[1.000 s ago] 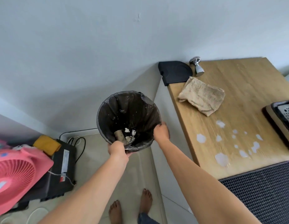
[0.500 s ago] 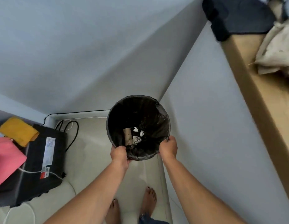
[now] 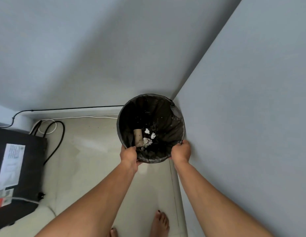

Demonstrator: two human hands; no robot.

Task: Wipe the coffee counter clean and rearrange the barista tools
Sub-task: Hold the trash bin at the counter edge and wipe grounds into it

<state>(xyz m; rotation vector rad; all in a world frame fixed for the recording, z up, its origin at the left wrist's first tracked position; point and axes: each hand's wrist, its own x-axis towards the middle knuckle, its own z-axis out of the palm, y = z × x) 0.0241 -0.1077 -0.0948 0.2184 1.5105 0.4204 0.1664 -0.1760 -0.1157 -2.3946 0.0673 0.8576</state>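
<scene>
A round black trash bin (image 3: 159, 106), lined with a dark bag, sits low in the corner where the grey wall meets the side panel of the counter. Inside it lie a cardboard tube (image 3: 138, 137) and a few crumpled white paper scraps (image 3: 148, 139). My left hand (image 3: 129, 153) grips the near left rim of the bin. My right hand (image 3: 181, 151) grips the near right rim. The countertop, the cloth and the barista tools are out of view.
A black box (image 3: 20, 168) with a white label stands on the pale floor at the left, with black and white cables (image 3: 54, 134) looping behind it. The grey side panel (image 3: 251, 134) fills the right. My bare feet (image 3: 160, 223) stand at the bottom edge.
The bin has gone down from counter height to the floor corner with both hands still on its rim. My view has tilted down, so the countertop, cloth and pink fan have left the picture.
</scene>
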